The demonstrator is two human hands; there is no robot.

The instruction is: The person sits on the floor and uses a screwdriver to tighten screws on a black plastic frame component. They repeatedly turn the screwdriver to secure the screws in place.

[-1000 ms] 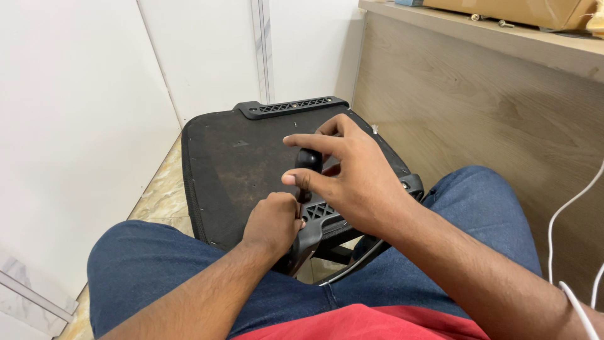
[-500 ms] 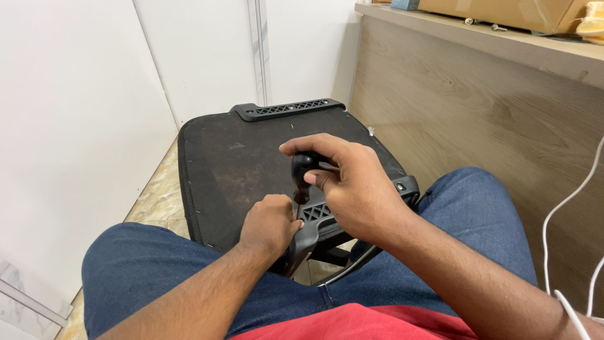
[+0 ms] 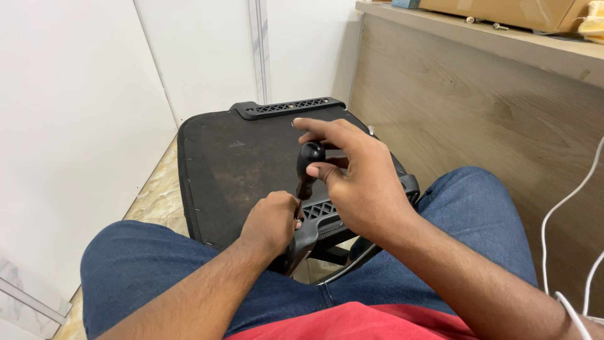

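A black chair seat (image 3: 239, 157) lies upturned across my knees, its dusty underside facing me. My right hand (image 3: 355, 182) grips the black round handle of a screwdriver (image 3: 308, 165) that stands upright on the seat's near edge. My left hand (image 3: 272, 220) is closed around the lower end of the tool, at the black plastic bracket (image 3: 318, 217) on the near rim. The tool's tip is hidden by my left fingers.
A wooden desk side panel (image 3: 478, 107) rises at the right, with a cardboard box (image 3: 503, 12) on top. White cables (image 3: 566, 214) hang at the far right. White wall panels (image 3: 75, 113) stand at the left, above a marble floor (image 3: 154, 195).
My right hand has shifted its fingers on the screwdriver handle, turning slightly. The left hand and the seat have stayed in place.
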